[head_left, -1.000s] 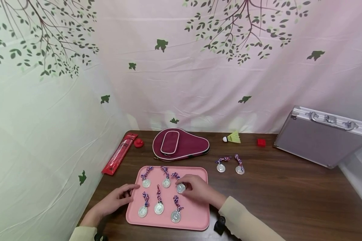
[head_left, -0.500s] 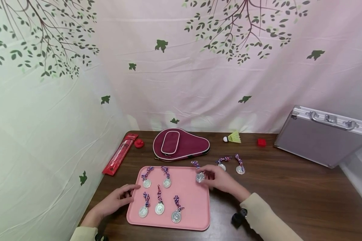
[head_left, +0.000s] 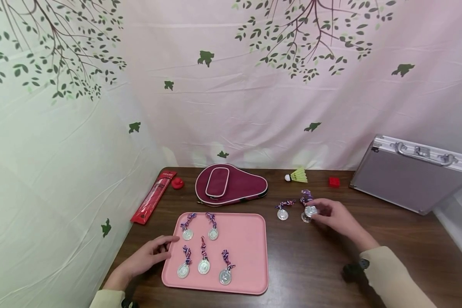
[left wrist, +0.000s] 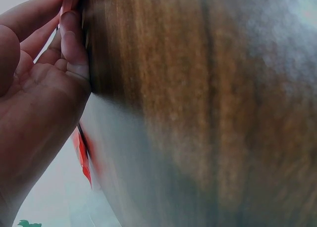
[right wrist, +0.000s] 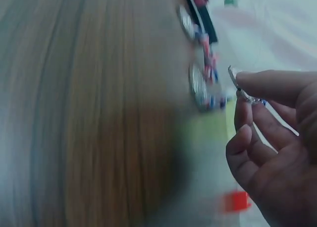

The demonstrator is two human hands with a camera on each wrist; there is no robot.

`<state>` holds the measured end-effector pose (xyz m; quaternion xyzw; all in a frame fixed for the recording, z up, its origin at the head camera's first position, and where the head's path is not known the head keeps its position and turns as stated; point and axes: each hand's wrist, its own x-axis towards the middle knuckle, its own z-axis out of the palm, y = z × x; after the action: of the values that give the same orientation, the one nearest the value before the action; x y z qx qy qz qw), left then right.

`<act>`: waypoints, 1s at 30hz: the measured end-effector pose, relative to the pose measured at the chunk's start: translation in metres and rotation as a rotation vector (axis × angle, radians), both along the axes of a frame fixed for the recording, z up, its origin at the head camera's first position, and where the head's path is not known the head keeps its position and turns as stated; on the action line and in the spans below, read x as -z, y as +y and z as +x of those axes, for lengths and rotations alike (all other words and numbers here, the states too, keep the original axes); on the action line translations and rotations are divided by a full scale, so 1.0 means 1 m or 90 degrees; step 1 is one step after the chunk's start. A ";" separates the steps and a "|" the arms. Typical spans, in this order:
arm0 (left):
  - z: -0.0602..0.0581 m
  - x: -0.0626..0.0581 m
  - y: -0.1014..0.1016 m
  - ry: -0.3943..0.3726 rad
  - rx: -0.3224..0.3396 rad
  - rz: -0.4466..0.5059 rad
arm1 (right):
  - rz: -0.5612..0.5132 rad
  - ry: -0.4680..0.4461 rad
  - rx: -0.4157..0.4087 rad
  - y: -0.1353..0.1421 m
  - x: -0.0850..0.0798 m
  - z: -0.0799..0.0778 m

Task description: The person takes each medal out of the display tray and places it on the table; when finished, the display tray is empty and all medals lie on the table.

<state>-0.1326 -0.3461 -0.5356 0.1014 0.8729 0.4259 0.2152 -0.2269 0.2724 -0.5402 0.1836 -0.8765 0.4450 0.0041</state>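
Note:
In the head view my left hand (head_left: 154,252) rests at the left rim of a pink tray (head_left: 250,256), index fingertip over the edge. In the left wrist view its fingers touch the tray's edge (left wrist: 72,0). Several silver medals with knotted striped ribbons lie on the tray, one (head_left: 225,276) near the front. My right hand (head_left: 333,216) pinches a silver medal (head_left: 311,210) between thumb and fingers, right of the tray. That medal overlaps another medal (head_left: 306,218) on the table in the head view. Left of them lies one more medal (head_left: 282,214).
Behind the tray lies a maroon racket case (head_left: 246,184). A shuttlecock (head_left: 297,176) and a red block (head_left: 333,182) sit along the back. At the right leans a silver briefcase (head_left: 408,179). A red packet (head_left: 154,196) and red rubber duck (head_left: 177,183) are back left.
My right hand has lifted a medal from the tray's upper right and carried it rightward over the medals on the table. My left hand stays at the tray.

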 end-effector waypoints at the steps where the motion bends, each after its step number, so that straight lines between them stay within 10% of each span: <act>1: 0.000 0.000 0.000 -0.004 -0.002 0.000 | 0.014 0.000 0.012 0.007 0.001 0.000; 18: 0.000 -0.002 0.000 -0.015 -0.007 0.003 | 0.219 0.120 0.020 0.026 0.007 0.008; 30: 0.000 -0.002 0.000 -0.020 -0.007 0.013 | 0.165 0.122 0.086 0.005 0.003 0.015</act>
<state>-0.1330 -0.3463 -0.5340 0.0925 0.8655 0.4376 0.2255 -0.2122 0.2774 -0.5429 0.1652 -0.9324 0.3074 0.0938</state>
